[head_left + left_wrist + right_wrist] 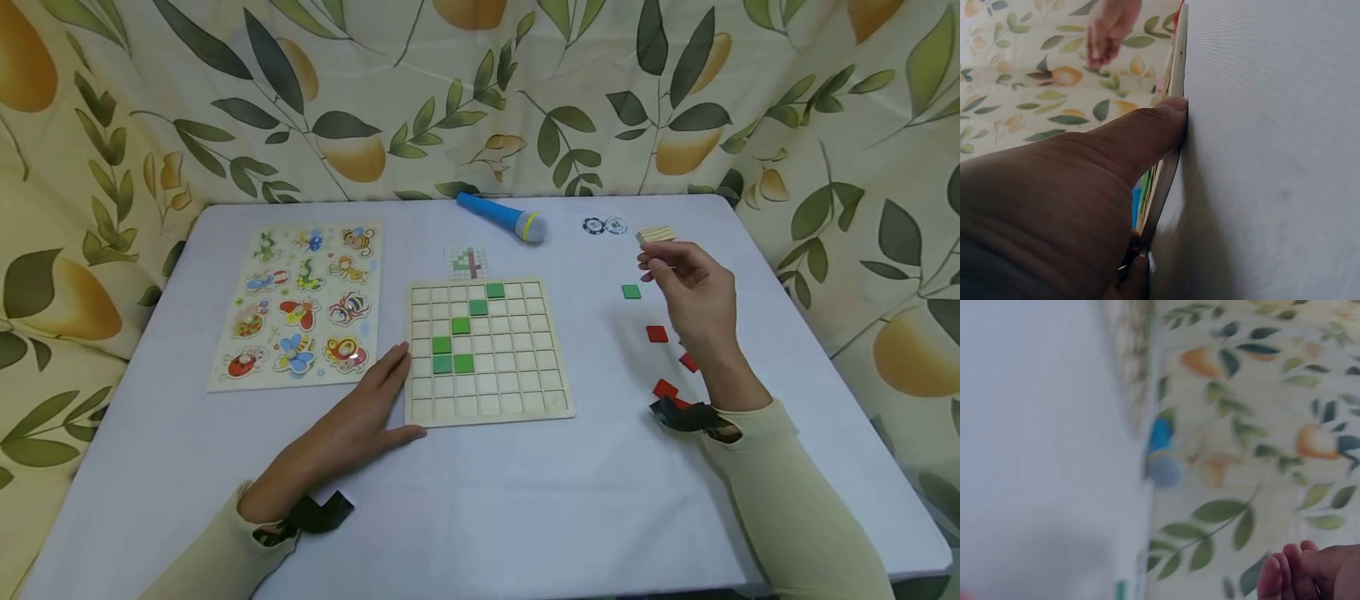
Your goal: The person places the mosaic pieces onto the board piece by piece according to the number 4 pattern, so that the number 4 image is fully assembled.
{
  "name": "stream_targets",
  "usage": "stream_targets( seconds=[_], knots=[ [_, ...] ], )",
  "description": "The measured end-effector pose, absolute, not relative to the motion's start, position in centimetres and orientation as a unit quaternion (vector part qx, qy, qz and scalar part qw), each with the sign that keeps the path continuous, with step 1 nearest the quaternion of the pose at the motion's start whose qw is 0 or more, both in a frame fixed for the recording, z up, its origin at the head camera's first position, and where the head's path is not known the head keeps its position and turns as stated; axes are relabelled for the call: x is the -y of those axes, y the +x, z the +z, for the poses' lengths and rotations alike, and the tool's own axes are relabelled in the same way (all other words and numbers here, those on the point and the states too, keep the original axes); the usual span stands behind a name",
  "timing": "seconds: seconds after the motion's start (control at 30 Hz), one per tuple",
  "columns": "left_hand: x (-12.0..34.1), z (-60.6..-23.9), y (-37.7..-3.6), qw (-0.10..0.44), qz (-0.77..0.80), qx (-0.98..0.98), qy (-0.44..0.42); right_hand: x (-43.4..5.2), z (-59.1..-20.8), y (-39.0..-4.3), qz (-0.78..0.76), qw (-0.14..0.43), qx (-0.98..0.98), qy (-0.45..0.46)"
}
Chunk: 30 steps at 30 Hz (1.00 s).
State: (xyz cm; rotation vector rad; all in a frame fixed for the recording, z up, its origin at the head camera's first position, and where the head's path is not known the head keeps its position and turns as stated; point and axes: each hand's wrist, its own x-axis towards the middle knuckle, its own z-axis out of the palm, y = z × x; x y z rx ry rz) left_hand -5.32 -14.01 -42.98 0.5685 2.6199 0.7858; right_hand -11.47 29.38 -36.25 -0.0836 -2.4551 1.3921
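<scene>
We see the grid board (489, 350) mid-table (480, 500), the animal puzzle (300, 304) left of it, the toy microphone (501, 217) behind, loose tiles (657, 333) right, probably flat.

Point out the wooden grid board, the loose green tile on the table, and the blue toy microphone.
wooden grid board (517, 392): head view, on bare squares near its lower right.
loose green tile (632, 291): head view, on its top face.
blue toy microphone (491, 212): head view, on the blue handle.

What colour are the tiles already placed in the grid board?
Green tiles in the grid board; head view shows it best.
</scene>
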Motion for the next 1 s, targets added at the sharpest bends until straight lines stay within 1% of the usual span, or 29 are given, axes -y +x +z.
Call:
stream_targets(
  seconds=[0.07,0.13,0.33,0.4,0.53,0.67,0.83,1.0],
  knots=[
    [14.0,-43.0,-5.3,0.176,0.275,-0.924,0.199,-30.3,-37.5,-11.8,0.478,0.144,0.862,-0.093],
    [14.0,-43.0,-5.2,0.177,0.273,-0.924,0.199,-30.8,-38.5,-12.0,0.455,0.118,0.873,-0.130],
    [14.2,-42.7,-5.3,0.171,0.274,-0.924,0.204,-31.5,-39.9,-12.6,0.419,0.093,0.887,-0.167],
    [14.2,-42.7,-5.3,0.173,0.274,-0.924,0.205,-31.7,-40.2,-12.7,0.412,0.074,0.890,-0.181],
    [14.1,-42.6,-5.3,0.178,0.274,-0.923,0.205,-32.2,-41.0,-13.0,0.398,0.031,0.895,-0.198],
    [14.1,-42.6,-5.2,0.178,0.275,-0.923,0.204,-32.5,-41.6,-13.5,0.388,0.012,0.900,-0.198],
    [14.1,-42.5,-5.3,0.178,0.275,-0.923,0.204,-32.6,-42.0,-13.9,0.367,0.000,0.909,-0.196],
    [14.1,-42.6,-5.3,0.179,0.277,-0.922,0.204,-32.6,-42.2,-14.2,0.330,0.003,0.928,-0.173]
  ],
)
